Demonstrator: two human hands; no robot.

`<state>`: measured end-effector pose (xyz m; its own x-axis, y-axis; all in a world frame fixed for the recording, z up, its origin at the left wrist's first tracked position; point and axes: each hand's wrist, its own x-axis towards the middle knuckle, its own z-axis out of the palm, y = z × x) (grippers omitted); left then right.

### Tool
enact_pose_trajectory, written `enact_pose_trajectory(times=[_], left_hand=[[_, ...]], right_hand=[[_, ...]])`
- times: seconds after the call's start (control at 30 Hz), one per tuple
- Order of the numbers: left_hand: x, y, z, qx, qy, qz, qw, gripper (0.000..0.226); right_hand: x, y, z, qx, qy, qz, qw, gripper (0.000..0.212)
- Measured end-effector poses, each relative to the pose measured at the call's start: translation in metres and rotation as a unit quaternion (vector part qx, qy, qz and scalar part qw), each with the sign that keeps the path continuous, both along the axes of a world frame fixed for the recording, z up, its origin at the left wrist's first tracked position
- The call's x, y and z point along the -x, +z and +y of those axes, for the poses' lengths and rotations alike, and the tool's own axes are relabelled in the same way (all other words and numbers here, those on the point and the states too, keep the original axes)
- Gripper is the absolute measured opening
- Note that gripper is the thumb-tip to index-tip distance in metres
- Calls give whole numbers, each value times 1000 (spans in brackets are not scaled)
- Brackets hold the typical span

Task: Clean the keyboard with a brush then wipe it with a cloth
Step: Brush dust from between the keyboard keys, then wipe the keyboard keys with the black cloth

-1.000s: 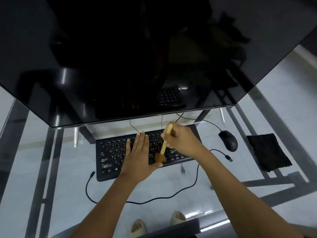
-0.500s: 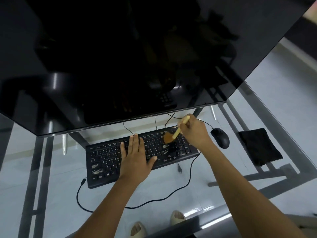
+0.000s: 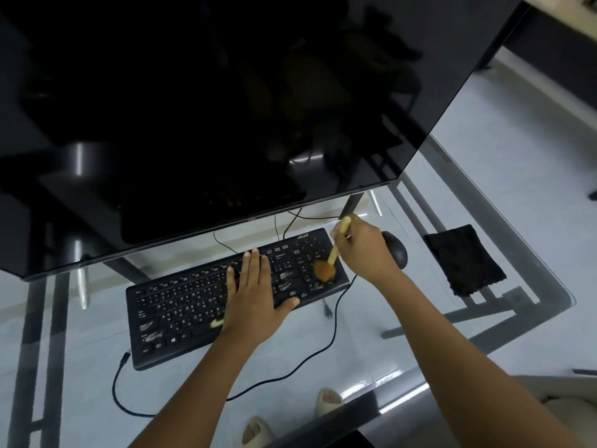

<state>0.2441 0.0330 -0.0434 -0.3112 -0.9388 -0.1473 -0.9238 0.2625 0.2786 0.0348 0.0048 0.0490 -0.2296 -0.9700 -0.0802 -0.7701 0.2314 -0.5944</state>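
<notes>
Black flat plastic keyboard [image 3: 206,305] lying slanted on the glass-topped desk [image 3: 484,195] with dark metal frame, just below the lower edge of the large dark glossy monitor [image 3: 226,108].

Left hand [image 3: 255,295] laid flat over the middle keys, fingers straight and close together, thumb spread toward the right; grip open, holding nothing, only pressing on the keyboard.

Right hand [image 3: 365,250] above the right end of the keyboard, grip closed around the pale wooden handle of the small round brush with brown bristles [image 3: 324,270]. Handle tilted, its upper end sticking out above the fingers; bristle head below and to the left of the grip, touching the keys at the right end of the keyboard, near the front edge.

Black computer mouse [image 3: 396,252] just beside the right hand, partly hidden behind it. Black folded cloth [image 3: 463,261] farther to the right on the desk, well apart from both hands. Thin black cable [image 3: 336,318] curving on the glass in front of the keyboard.
</notes>
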Motion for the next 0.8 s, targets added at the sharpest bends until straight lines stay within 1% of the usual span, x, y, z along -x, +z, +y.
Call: enact_pose_trajectory(times=[0.03,0.07,0.1,0.13,0.2,0.23,0.27,0.3,0.33,0.37,0.4,0.43,0.47,0.53,0.57,0.63,0.7,0.73,0.8], left_hand=[[1,0,1,0,2,-2,1000,109],[2,0,1,3,4,1,1000,110],[3,0,1,4,7,6,1000,110],[3,1,1,4,7,7,1000,110],[2,0,1,3,4,-3,1000,110],[2,-1,1,3,4,-6,1000,110],[3,-1,2,4,7,-2,1000,110],[3,-1,2,3,10,6,1000,109],[4,-1,2,4,10,10,1000,109],[4,-1,3,5,10,10,1000,109],[3,-2,3,6,10,9,1000,108],[2,-3,3,5,10,7,1000,108],[2,-3,4,3,9,5,1000,107],[3,-2,6,4,11,6,1000,107],[4,-2,6,8,13,9,1000,106],[9,3,6,23,15,21,999,104],[19,10,3,29,14,30,999,100],[25,15,2,25,10,31,999,98],[43,26,-1,29,-1,33,999,95]], right_hand=[[2,0,1,37,-15,9,999,16],[4,1,1,66,-28,-1,997,14],[7,2,1,76,-31,-21,996,13],[7,3,2,66,-20,-33,997,10],[5,3,4,24,29,-17,999,8],[4,2,5,37,32,-11,999,9],[5,1,5,72,18,-7,997,8],[7,1,5,111,-4,-16,994,6],[9,1,5,134,-22,-42,990,4],[12,1,5,130,-28,-78,988,3],[12,0,5,106,-16,-110,988,3],[12,-2,6,71,7,-121,990,6],[14,-7,8,33,27,-84,996,12],[20,-19,15,-26,38,40,998,22],[24,-25,19,-51,28,78,995,21],[32,-32,30,-83,26,107,990,7],[35,-35,39,-110,66,175,976,16],[38,-34,43,-99,67,191,974,17],[51,-31,46,-38,46,169,984,16]])
